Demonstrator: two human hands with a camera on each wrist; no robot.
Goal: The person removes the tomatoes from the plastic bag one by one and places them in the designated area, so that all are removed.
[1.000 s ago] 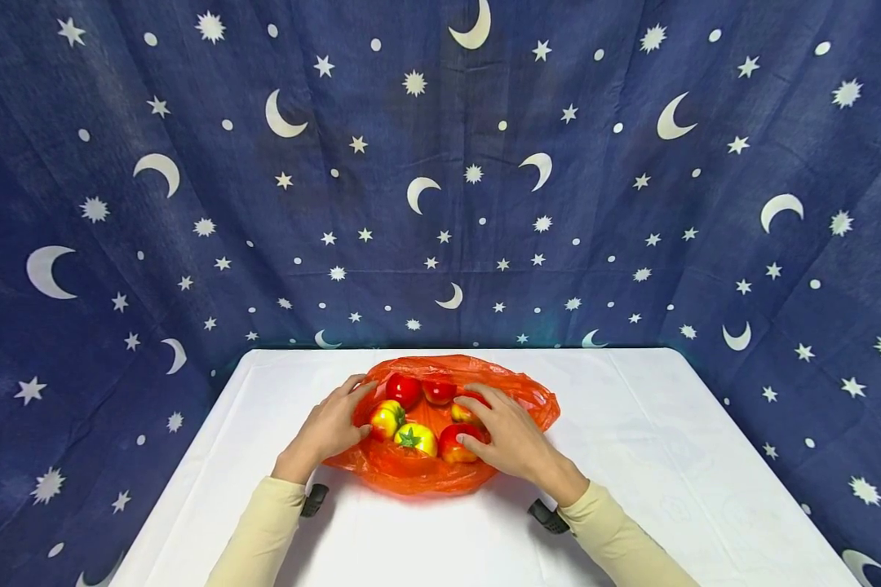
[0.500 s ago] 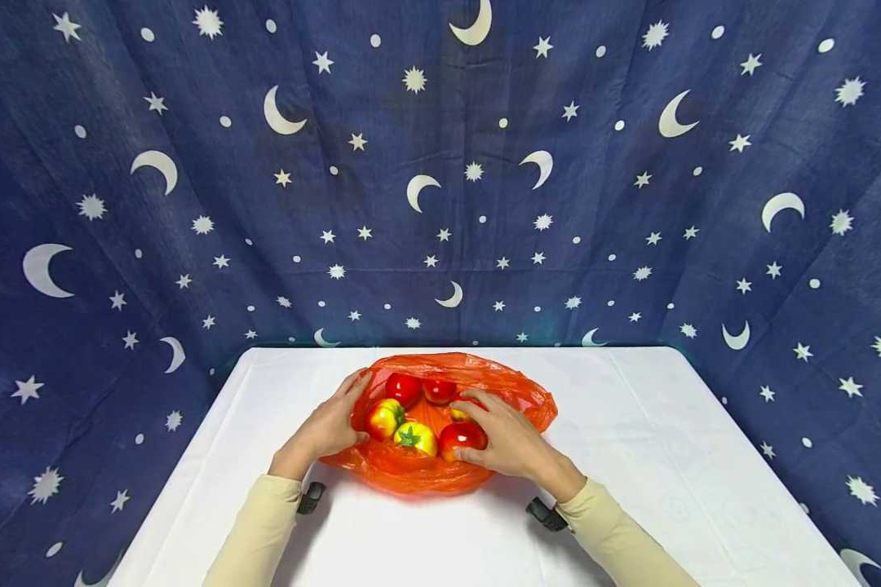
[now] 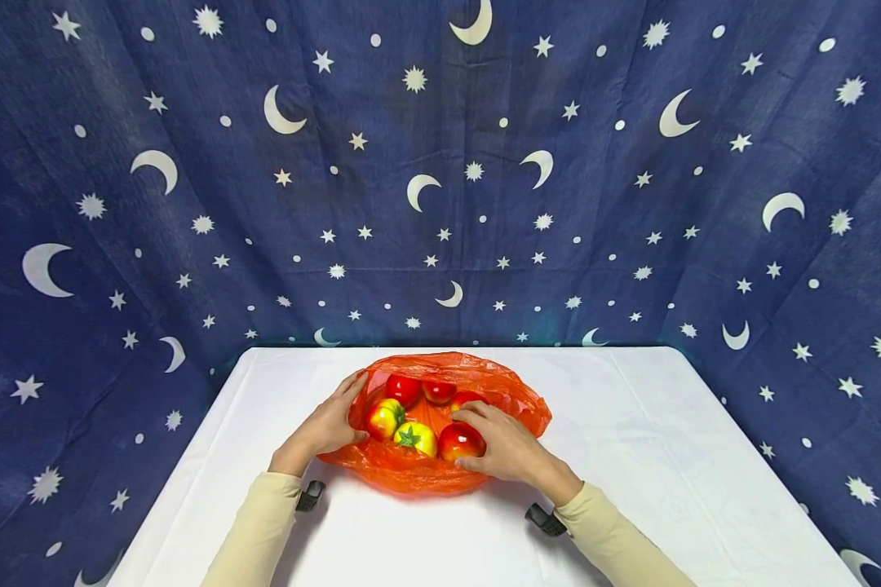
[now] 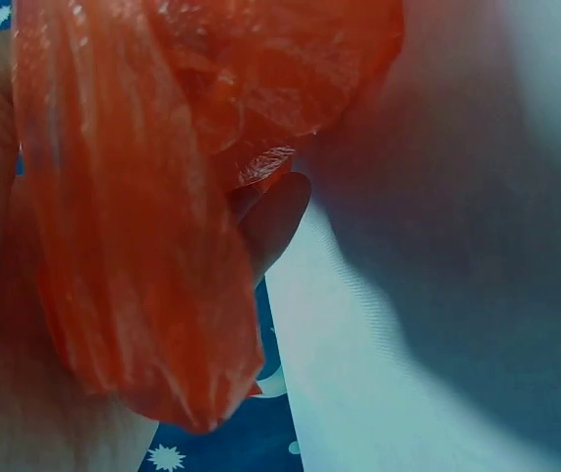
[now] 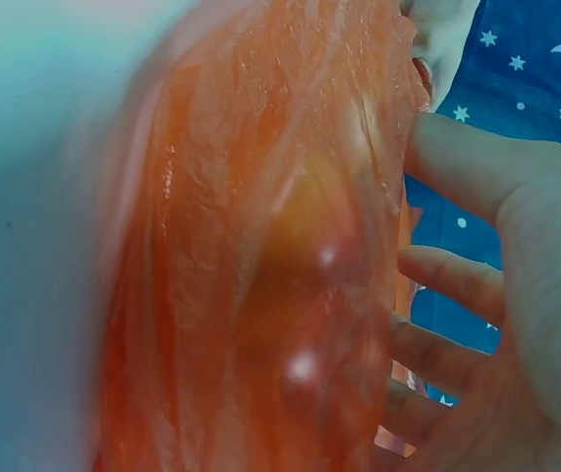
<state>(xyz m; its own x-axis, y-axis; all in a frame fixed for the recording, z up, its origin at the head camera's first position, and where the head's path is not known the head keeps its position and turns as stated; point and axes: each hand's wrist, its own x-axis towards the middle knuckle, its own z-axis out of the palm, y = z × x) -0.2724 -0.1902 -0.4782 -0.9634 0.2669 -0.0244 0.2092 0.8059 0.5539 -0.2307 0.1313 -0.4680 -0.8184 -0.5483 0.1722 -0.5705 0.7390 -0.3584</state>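
An orange-red plastic bag [image 3: 440, 477] lies mouth-up on the table, its rim spread wide. Several shiny fruits sit inside: a red fruit [image 3: 461, 441] at the right, a yellow one with a green star-shaped top [image 3: 414, 439], a red-yellow one [image 3: 385, 418] and more red ones behind [image 3: 404, 390]. My left hand [image 3: 326, 425] touches the bag's left rim, fingers extended, thumb reaching over the edge. My right hand [image 3: 512, 444] rests over the right rim, fingertips beside the red fruit. In the right wrist view, its relaxed fingers [image 5: 447, 280] lie spread along the bag's edge.
A white cloth covers the table [image 3: 631, 456]. Behind and at both sides hangs a dark blue curtain [image 3: 440, 228] with moons and stars. Black wrist devices [image 3: 545, 519] show below the forearms.
My right hand has shifted slightly left, drawing the bag's right rim inward, and more of the red fruits shows. My left hand has drifted slightly left along the rim.
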